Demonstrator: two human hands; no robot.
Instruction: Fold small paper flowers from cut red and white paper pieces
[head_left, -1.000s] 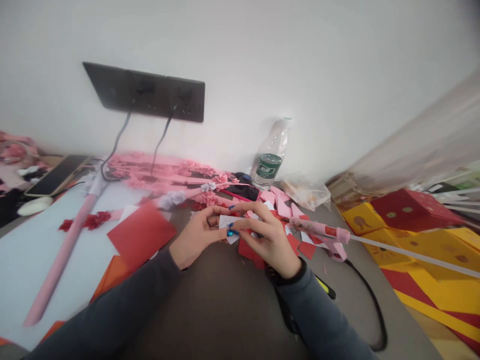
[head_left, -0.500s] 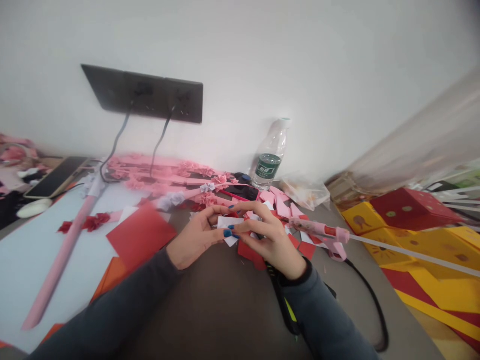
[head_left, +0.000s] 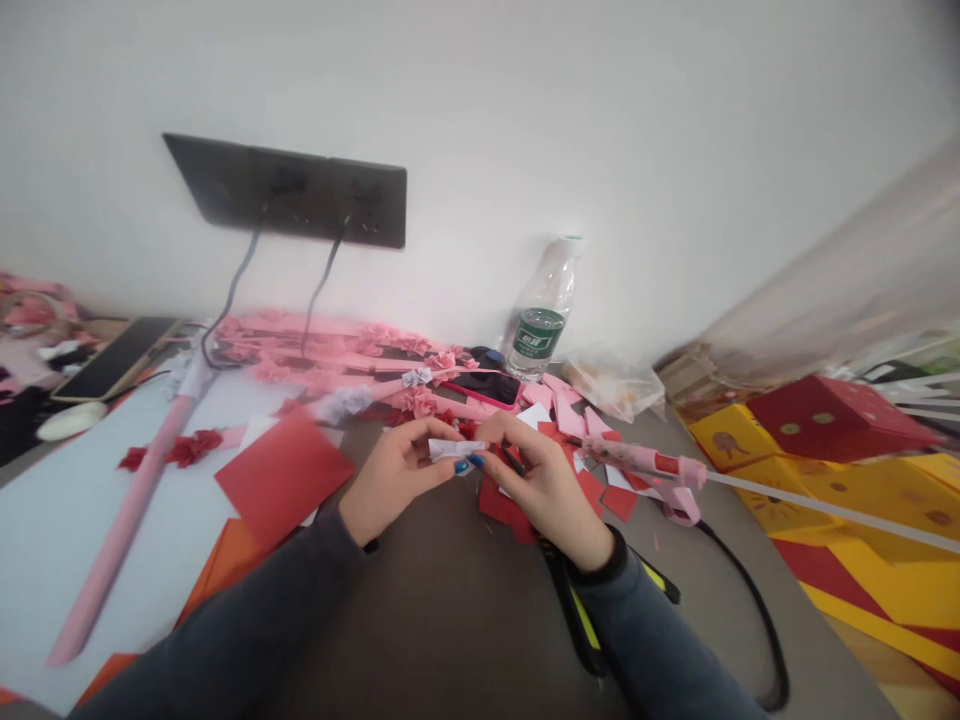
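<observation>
Between my two hands is a small piece of white paper (head_left: 448, 449), folded into a narrow strip. My left hand (head_left: 397, 470) pinches its left end, thumb below and fingers behind. My right hand (head_left: 546, 478) grips the other end, and the two blue-nailed thumbs nearly meet at its lower edge. Right behind and beside the hands lie red paper pieces (head_left: 510, 508) and pink paper pieces (head_left: 568, 410). A pink glue gun (head_left: 637, 460) with a long white glue stick rests to the right. Under my right forearm is a black and green cutter (head_left: 577, 610), partly hidden.
A water bottle (head_left: 538, 320) stands by the wall, near a phone (head_left: 487, 387) and pink paper flowers (head_left: 390, 340). On the left are a red sheet (head_left: 283, 475) and a pink rolled stick (head_left: 124, 535). Yellow boxes (head_left: 795, 490) sit at the right, beside the gun's black cable (head_left: 750, 590).
The white paper has gone from a flatter, wider piece to a narrow folded strip. My right fingers have curled behind it, uncovering the phone.
</observation>
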